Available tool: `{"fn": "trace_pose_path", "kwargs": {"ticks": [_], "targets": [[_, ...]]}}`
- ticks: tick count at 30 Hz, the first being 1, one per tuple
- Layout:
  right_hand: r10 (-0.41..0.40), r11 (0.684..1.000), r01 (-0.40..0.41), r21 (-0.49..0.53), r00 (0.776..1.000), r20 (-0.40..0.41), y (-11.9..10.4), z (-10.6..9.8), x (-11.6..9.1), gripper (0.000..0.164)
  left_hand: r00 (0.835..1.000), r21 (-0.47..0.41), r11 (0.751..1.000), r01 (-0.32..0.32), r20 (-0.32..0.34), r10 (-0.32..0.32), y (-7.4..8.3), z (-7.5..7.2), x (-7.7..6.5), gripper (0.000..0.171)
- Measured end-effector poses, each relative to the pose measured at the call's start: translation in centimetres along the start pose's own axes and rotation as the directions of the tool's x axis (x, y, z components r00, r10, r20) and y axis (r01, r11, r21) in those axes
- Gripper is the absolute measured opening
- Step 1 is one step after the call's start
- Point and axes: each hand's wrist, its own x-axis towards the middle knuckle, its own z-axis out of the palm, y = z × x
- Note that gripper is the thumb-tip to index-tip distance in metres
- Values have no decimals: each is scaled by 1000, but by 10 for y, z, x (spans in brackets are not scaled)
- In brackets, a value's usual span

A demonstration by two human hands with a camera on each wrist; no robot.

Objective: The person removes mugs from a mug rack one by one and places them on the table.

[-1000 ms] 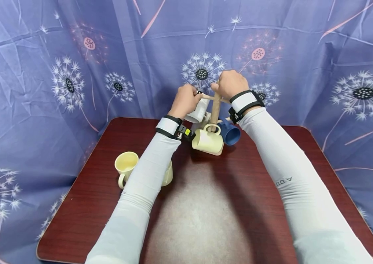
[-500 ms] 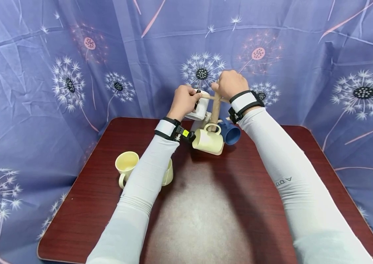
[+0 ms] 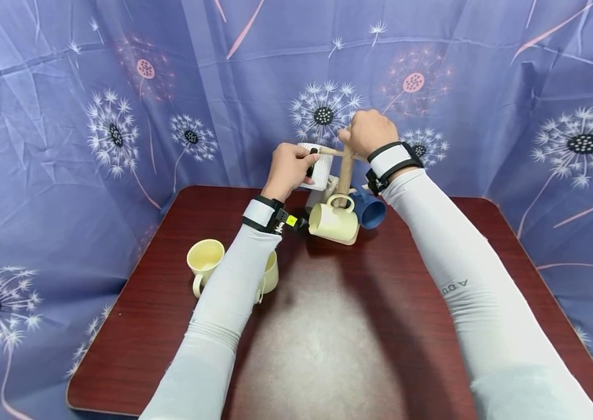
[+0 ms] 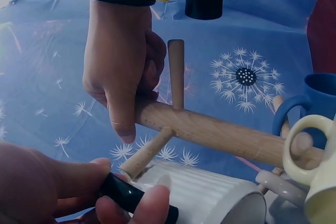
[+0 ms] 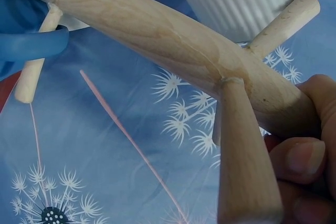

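My left hand [image 3: 288, 168] pinches the black handle [image 4: 128, 195] of a white ribbed mug [image 3: 321, 169]. This mug is beside an upper left peg [image 4: 147, 155] of a wooden mug tree [image 3: 346, 170]; in the right wrist view the handle lies beyond the peg's tip. My right hand [image 3: 372, 133] grips the top of the tree's post [image 5: 157, 35]. Lower on the tree hang a cream mug [image 3: 334, 221] and a blue mug [image 3: 369, 209]. Behind the cream one, a greyish-white mug [image 4: 286, 187] is partly hidden.
A pale yellow mug [image 3: 205, 256] stands upright on the left of the dark red table [image 3: 144, 326]. Near it, another cream mug [image 3: 271, 274] is partly covered by my left forearm. A blue dandelion-print curtain [image 3: 254, 105] hangs close behind the tree.
The white mug has turned from a slant to nearly upright, its black handle coming into view. My left hand has moved slightly left and down. My right hand keeps its grip on the post.
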Motion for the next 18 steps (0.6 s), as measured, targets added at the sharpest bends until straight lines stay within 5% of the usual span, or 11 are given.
{"fn": "trace_pose_path", "kwargs": {"ticks": [18], "targets": [[-3,1000,3,5,1000,15,4,1,3,47,995,-97,992,-80,-66,73,-8,-13,-24,23]]}}
